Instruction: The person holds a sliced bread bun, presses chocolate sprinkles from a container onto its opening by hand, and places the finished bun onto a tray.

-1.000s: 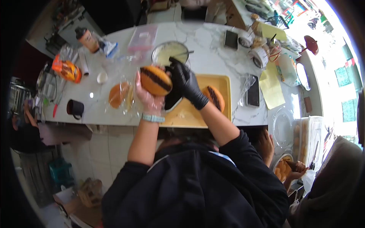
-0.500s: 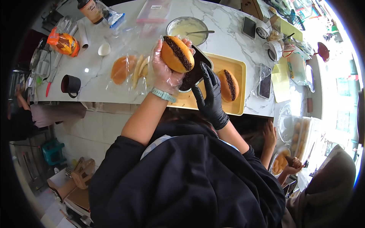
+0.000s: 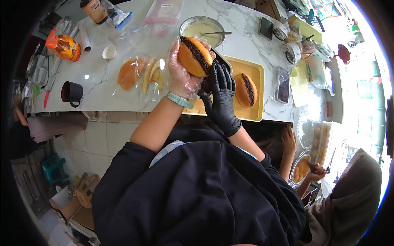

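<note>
Left hand (image 3: 177, 78) is holding bun (image 3: 191, 59) upper centre; right hand (image 3: 223, 96) is hovering open, contact unclear. Overtilting is risking spilt filling (image 3: 198, 53).

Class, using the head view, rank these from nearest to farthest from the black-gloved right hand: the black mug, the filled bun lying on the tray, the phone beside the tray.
Starting from the right hand:
1. Filled bun: just to its right, on the tray.
2. Phone: farther right, past the tray's edge.
3. Black mug: far to the left.
</note>
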Motion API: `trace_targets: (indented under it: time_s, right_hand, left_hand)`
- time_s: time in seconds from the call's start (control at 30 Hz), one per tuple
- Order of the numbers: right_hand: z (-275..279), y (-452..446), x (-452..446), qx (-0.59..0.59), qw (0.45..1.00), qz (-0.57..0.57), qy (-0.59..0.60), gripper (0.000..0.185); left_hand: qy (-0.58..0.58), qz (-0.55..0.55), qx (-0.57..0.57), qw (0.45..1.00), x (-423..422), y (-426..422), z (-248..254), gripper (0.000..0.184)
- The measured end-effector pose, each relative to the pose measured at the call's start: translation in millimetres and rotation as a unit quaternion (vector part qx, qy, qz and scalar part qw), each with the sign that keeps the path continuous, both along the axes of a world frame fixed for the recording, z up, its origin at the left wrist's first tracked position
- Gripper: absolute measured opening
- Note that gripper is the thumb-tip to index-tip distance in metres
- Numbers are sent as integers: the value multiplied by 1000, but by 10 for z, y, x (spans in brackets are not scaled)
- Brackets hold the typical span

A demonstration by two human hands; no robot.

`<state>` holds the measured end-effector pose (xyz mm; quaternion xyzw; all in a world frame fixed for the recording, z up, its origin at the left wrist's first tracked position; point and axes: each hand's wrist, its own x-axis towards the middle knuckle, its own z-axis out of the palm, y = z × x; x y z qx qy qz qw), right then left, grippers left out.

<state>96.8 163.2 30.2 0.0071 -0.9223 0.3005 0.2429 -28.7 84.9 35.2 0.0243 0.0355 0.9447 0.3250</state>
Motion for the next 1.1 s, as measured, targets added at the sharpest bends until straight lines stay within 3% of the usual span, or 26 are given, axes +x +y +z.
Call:
trace_targets:
  time_s: [0.27, 0.53, 0.73, 0.93, 1.03, 1.1]
  right_hand:
    - [6, 124, -33, -21, 999, 2, 40, 82]
    - [123, 267, -341, -42, 986, -18, 158, 83]
    - [139, 270, -345, -62, 994, -7, 91, 85]
    - [128, 351, -456, -174, 983, 47, 31, 86]
    - [155, 361, -465, -178, 982, 46, 45, 85]
    - [177, 366, -395, -96, 993, 31, 63, 89]
  left_hand:
    - [-12, 13, -31, 999, 14, -9, 57, 49]
    - [-3, 9, -47, 999, 26, -23, 55, 50]
    - [-21, 5, -20, 1000, 30, -8, 66, 49]
    - [-8, 14, -26, 1000, 14, -18, 40, 49]
    - [-13, 18, -39, 999, 33, -18, 63, 50]
    - [-15, 14, -30, 999, 24, -15, 53, 50]
